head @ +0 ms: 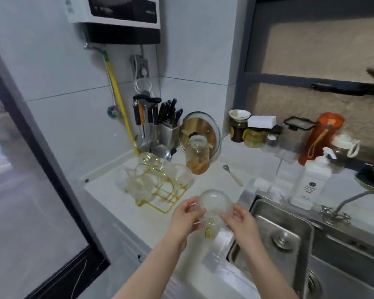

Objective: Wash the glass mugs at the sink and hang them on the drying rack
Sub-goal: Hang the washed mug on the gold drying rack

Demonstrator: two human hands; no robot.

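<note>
Fingers (192, 203) of both hands curl round an upturned mug (214, 203), base up. Left hand (185, 221) grips at 9 o'clock, right hand (240, 219) at 3; forearms reach up from 6. Mug held over tabletop (225, 156), sink (285, 231) at 3, rack (162, 190) with mugs at 10.

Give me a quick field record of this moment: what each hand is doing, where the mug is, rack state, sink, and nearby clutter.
left hand: grips the glass mug from its left side
right hand: grips the same mug from its right side
glass mug: held upside down over the counter, between rack and sink
drying rack: gold wire, on the white counter, several glass mugs already hanging
sink: steel, to the right of the hands; no running water visible
clutter: jar behind rack, spoon, soap bottle
</note>
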